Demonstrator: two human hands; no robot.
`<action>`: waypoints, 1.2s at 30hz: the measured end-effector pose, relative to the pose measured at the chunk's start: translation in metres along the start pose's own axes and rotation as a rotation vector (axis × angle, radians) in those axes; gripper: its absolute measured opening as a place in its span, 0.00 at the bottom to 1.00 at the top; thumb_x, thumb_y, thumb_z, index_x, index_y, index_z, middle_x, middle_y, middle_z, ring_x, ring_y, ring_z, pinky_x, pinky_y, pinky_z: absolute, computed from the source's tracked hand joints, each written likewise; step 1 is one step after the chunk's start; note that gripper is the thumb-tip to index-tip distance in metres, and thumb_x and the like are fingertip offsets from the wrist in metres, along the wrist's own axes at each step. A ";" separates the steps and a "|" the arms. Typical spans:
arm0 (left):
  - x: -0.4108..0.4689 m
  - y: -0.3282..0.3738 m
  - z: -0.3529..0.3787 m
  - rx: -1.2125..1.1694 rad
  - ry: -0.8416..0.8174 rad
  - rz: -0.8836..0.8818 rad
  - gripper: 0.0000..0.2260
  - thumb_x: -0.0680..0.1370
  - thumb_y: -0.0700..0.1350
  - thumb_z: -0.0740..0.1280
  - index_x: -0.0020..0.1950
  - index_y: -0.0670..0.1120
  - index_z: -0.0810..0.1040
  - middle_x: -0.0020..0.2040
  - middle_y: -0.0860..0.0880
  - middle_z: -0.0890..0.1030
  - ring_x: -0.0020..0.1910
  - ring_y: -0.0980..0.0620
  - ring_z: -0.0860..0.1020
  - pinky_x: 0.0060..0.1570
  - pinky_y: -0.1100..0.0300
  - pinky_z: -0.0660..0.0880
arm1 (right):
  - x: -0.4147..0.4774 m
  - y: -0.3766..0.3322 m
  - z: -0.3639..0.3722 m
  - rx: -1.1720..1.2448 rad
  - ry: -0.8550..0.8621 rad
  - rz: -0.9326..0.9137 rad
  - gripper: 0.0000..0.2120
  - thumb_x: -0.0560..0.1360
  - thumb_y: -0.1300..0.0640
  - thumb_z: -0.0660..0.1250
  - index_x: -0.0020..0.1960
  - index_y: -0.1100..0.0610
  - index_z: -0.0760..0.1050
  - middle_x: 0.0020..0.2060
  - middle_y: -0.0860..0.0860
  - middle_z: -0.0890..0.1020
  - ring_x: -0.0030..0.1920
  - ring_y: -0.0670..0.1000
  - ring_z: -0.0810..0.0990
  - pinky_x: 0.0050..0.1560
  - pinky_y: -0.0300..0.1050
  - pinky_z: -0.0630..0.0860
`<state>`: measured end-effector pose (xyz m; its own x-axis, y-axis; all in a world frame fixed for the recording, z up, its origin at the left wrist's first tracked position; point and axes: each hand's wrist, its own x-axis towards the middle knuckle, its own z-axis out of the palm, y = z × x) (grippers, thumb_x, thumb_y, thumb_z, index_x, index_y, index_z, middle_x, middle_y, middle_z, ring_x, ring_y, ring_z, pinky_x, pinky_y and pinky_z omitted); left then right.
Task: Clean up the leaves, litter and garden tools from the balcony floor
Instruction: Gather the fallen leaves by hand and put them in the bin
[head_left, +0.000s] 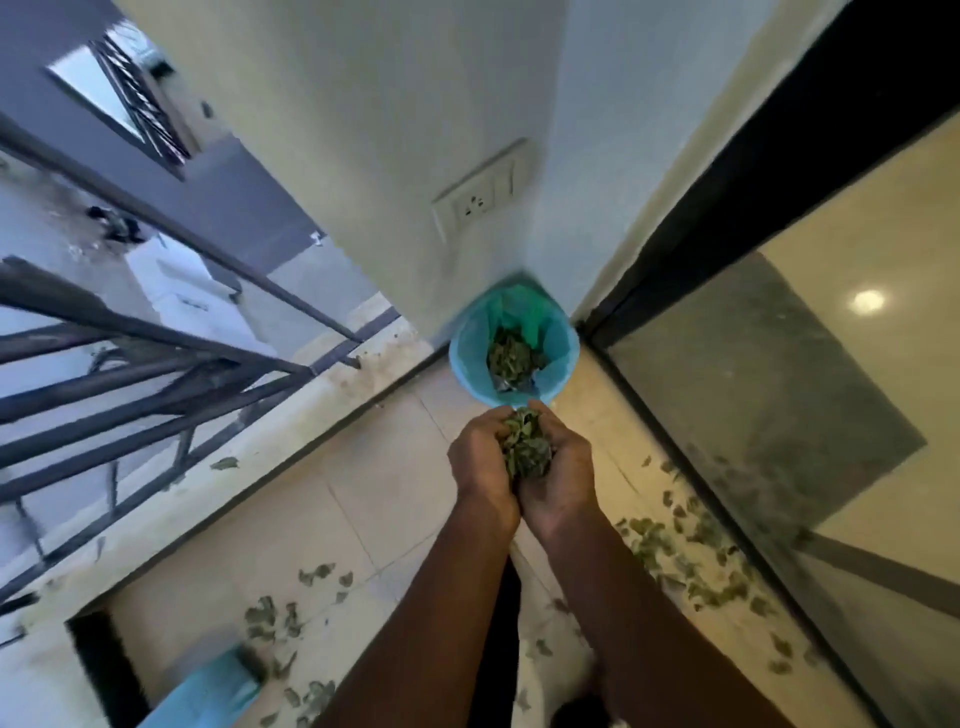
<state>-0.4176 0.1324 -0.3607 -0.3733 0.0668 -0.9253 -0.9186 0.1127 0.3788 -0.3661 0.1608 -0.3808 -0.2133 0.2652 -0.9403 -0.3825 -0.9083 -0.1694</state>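
Leaf handful (527, 447) held at bin (467, 358).
Balcony floor (395, 499): loose leaves (685, 561) scattered near and right. Bin in far corner, leaves inside. Left hand (480, 457) and right hand (563, 478) cupped together, fingers curled round the handful, beside the rim.

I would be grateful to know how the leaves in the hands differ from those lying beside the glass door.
The held leaves are packed into one tight clump; the floor leaves lie scattered, mostly apart. The held leaves are raised, cupped between the left hand and right hand by the blue bin; the floor leaves rest on tiles beside the glass door. Both are small, dull green.
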 end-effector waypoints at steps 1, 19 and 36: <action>0.024 -0.001 0.008 0.000 0.000 -0.011 0.16 0.69 0.42 0.73 0.54 0.37 0.86 0.52 0.36 0.86 0.53 0.36 0.85 0.56 0.40 0.82 | 0.025 -0.001 0.003 -0.007 -0.002 0.025 0.18 0.82 0.56 0.61 0.67 0.63 0.79 0.61 0.62 0.82 0.60 0.59 0.82 0.57 0.51 0.79; 0.174 0.026 0.011 0.328 -0.221 -0.079 0.25 0.86 0.56 0.60 0.81 0.47 0.65 0.76 0.46 0.71 0.75 0.43 0.71 0.78 0.46 0.62 | 0.123 -0.043 -0.010 -0.527 -0.025 -0.128 0.28 0.84 0.38 0.56 0.81 0.45 0.58 0.79 0.52 0.63 0.77 0.58 0.66 0.73 0.58 0.65; -0.141 -0.012 -0.031 1.487 -0.803 1.097 0.22 0.84 0.60 0.58 0.76 0.53 0.71 0.79 0.48 0.68 0.78 0.50 0.64 0.76 0.53 0.62 | -0.194 -0.046 -0.144 -1.117 0.394 -0.998 0.21 0.82 0.52 0.65 0.74 0.53 0.70 0.69 0.53 0.71 0.68 0.53 0.73 0.66 0.45 0.70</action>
<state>-0.3580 0.0910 -0.2357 -0.0743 0.9576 -0.2782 0.5726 0.2694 0.7743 -0.1781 0.1044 -0.2330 0.0220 0.9537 -0.2999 0.6607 -0.2390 -0.7116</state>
